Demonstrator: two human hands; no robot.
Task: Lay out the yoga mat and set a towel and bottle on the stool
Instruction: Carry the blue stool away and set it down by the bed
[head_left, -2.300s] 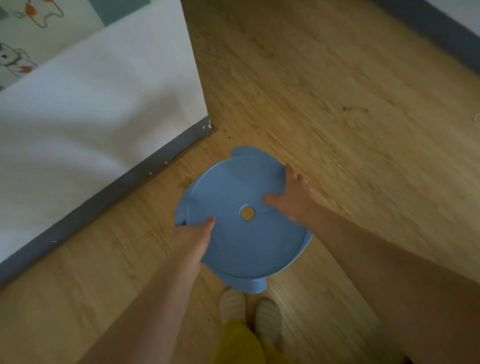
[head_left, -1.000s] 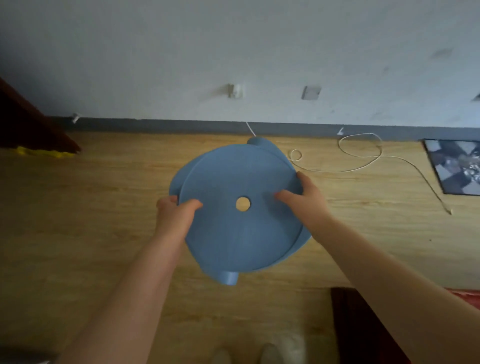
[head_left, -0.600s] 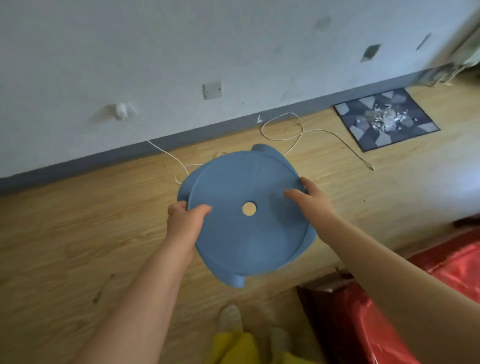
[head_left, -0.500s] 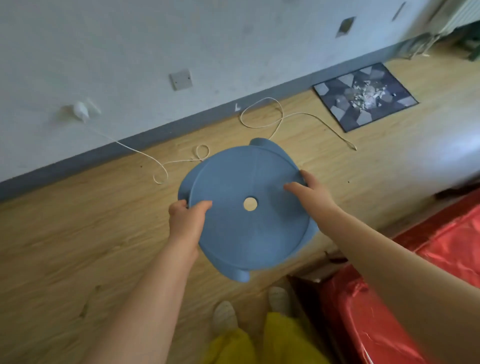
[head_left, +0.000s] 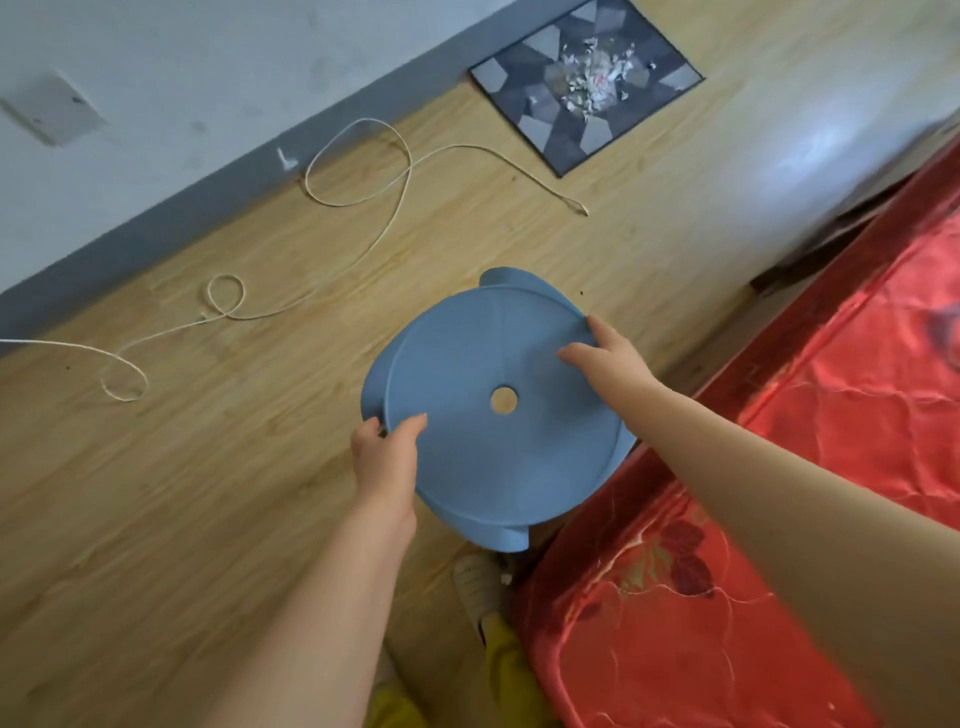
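- Your left hand (head_left: 383, 457) is clamping the near-left rim of the blue stool (head_left: 498, 410), thumb lying on top of the seat and fingers curling under the edge.
- Your right hand (head_left: 613, 364) is gripping the far-right rim the same way, thumb pressing on the seat.
- You are holding the stool between both hands above the wooden floor (head_left: 208, 441), its round seat facing you with a small hole at its centre.
- A red bed cover (head_left: 779, 493) is lying just beside the stool on your right.
- A white cord (head_left: 358, 254) is trailing across the floor by the wall, and a dark patterned mat (head_left: 587, 83) is sitting farther off.
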